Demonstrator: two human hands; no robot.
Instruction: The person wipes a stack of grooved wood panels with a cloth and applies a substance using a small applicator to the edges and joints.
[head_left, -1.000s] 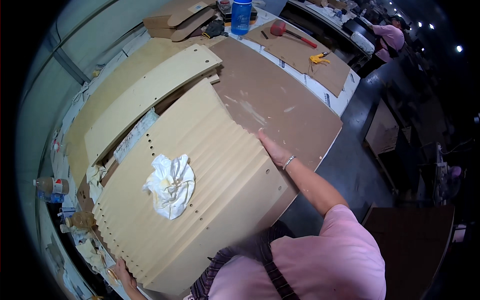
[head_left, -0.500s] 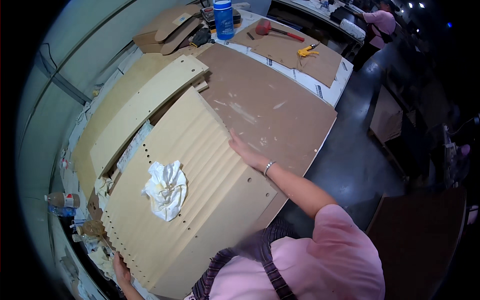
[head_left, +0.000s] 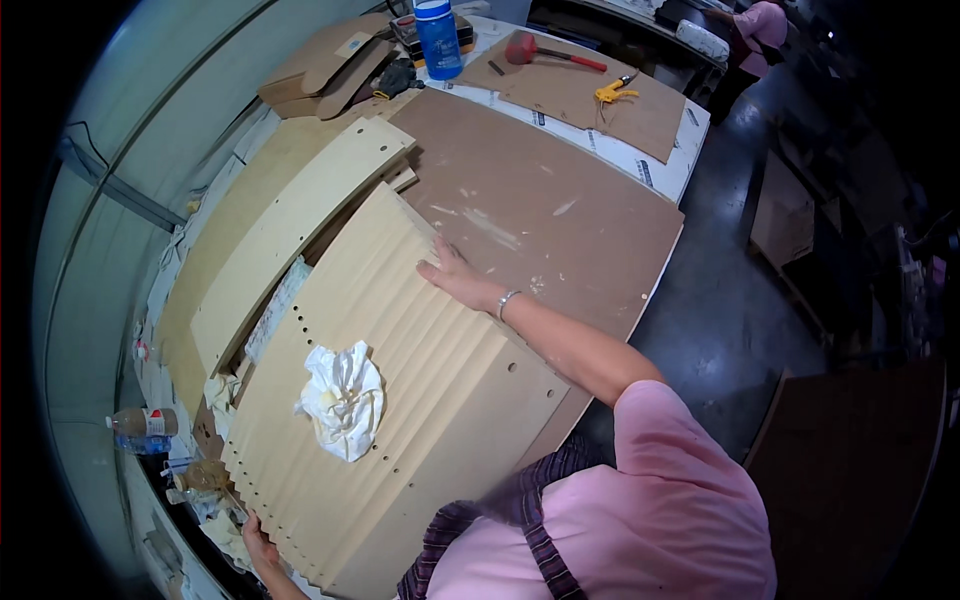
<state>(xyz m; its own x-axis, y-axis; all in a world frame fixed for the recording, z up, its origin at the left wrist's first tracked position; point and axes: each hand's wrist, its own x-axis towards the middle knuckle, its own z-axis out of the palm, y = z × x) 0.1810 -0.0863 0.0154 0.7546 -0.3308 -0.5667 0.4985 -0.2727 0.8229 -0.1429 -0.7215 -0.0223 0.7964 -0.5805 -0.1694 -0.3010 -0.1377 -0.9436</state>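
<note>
A fanned stack of pale wooden boards (head_left: pixel 400 330) with small drilled holes lies in front of me, its long edges stepped like stairs. On top rests a crumpled white cloth (head_left: pixel 343 400), touched by neither hand. My right hand (head_left: pixel 462 279) lies open on the stack's far right edge, thumb apart from the fingers. At the near left end, my left hand (head_left: pixel 262 548) is against the board ends with its fingers stretched out; part of it is hidden by the boards.
Separate pale boards (head_left: pixel 300 230) lie left of the stack. Behind are a blue bottle (head_left: pixel 438 45), a red mallet (head_left: pixel 522 48), a yellow air blow gun (head_left: pixel 613 93) and cardboard pieces (head_left: pixel 320 75). Plastic bottles (head_left: pixel 145 422) stand at the left edge. A person (head_left: pixel 757 35) works far right.
My right hand has shifted from the stack's side up onto its top edge, fingers more spread. The left hand stays at the near left end. The whole view has shifted slightly.
</note>
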